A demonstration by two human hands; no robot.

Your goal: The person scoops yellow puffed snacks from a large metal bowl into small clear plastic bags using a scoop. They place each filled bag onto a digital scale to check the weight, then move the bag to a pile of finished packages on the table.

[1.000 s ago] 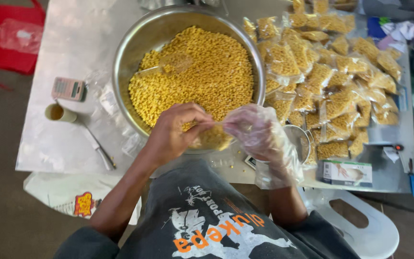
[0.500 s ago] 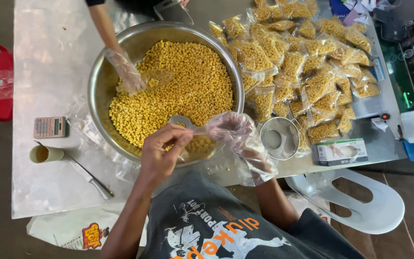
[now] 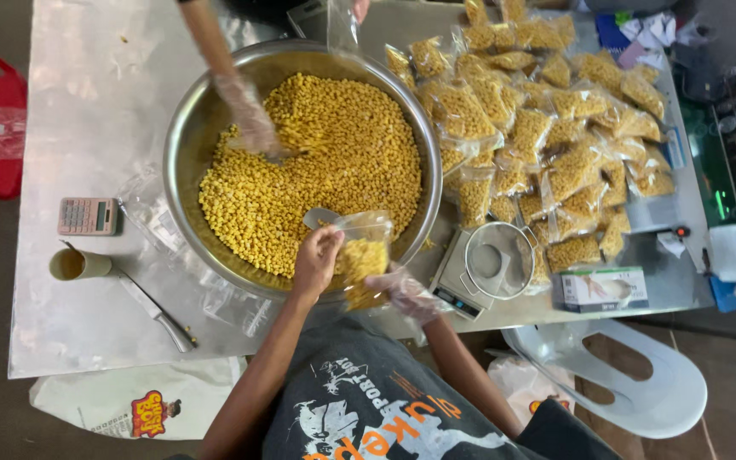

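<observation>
1. My left hand point(image 3: 315, 258), bare, is at the near rim of the large steel bowl point(image 3: 182, 149); its fingers are closed on a small metal scoop point(image 3: 320, 216) that rests on the yellow kernels point(image 3: 334, 153).
2. My right hand point(image 3: 404, 288), in a thin clear glove, has its fingers pinched together on a small clear bag point(image 3: 362, 255), held upright just right of my left hand and touching it. The bag is partly filled with kernels and hangs over the bowl's near edge.
3. The bowl sits on a metal-topped table point(image 3: 87, 85), at its middle.
4. Another person's gloved hand point(image 3: 253, 128) reaches in from the far side and rests on the kernels at the bowl's far left.
5. A heap of filled bags point(image 3: 547, 111) lies right of the bowl, toward the far end.
6. A small scale point(image 3: 480, 271) with a round pan stands near the right side of the bowl; a flat box point(image 3: 600, 288) lies just right of it.
7. On the left of the table: a pink calculator point(image 3: 87, 216), a paper cup point(image 3: 74, 265) nearer to me, and a knife point(image 3: 157, 312) beside the cup.
</observation>
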